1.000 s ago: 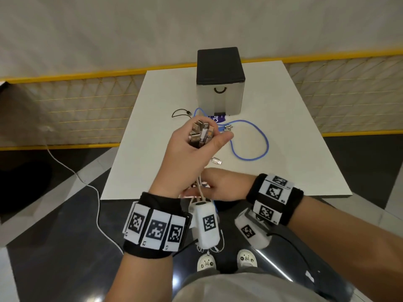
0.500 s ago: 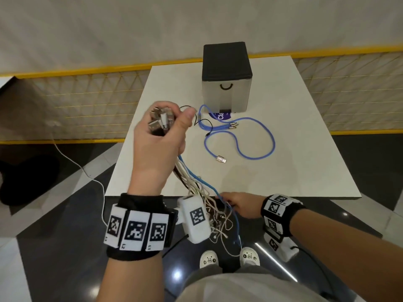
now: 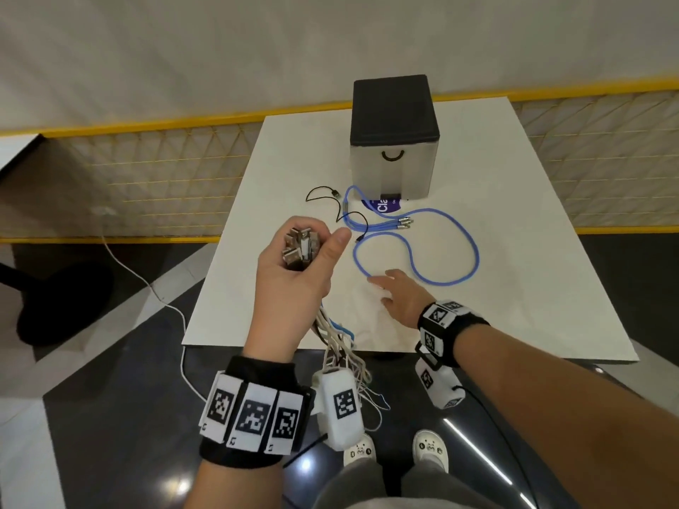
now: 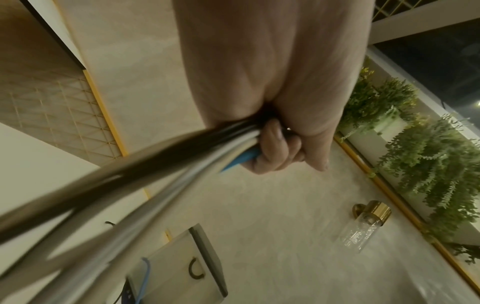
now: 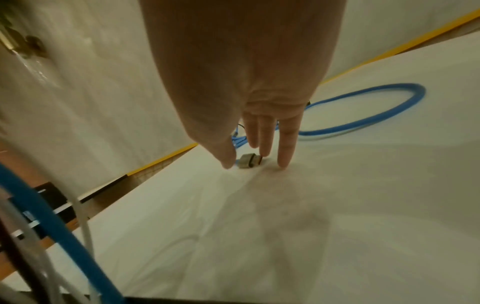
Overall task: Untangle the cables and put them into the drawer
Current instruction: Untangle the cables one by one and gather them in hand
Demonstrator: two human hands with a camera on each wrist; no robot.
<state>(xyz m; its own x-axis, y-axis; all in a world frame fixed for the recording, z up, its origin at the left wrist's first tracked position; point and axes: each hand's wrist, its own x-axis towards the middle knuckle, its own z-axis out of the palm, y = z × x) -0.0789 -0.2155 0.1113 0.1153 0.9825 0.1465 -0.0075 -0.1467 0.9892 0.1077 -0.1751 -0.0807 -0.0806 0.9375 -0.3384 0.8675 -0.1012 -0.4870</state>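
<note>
Here, left hand at frame centre, fist closed round a bundle of cables, metal plug ends sticking up out of the fist, loose tails hanging off the table edge toward lower centre. Same grip in left wrist view: fingers curled tight on grey, white and blue cords. Right hand lower right of centre, flat and spread, holding nothing, fingertips down on the tabletop. Blue cable loose on the table, big loop at centre right, running up toward the drawer box at upper centre; drawer looked closed. Blue cable's USB plug lying flat right between thumb and fingers in right wrist view, just beside the tips, contact not certain. Key relation: plug directly under the right hand, long axis roughly across the fingers, cord trailing away up-frame; right hand clearly nearer, left one busy. Thin black cable also loose, upper left of the blue one. Likely next: pinch on that plug.
</note>
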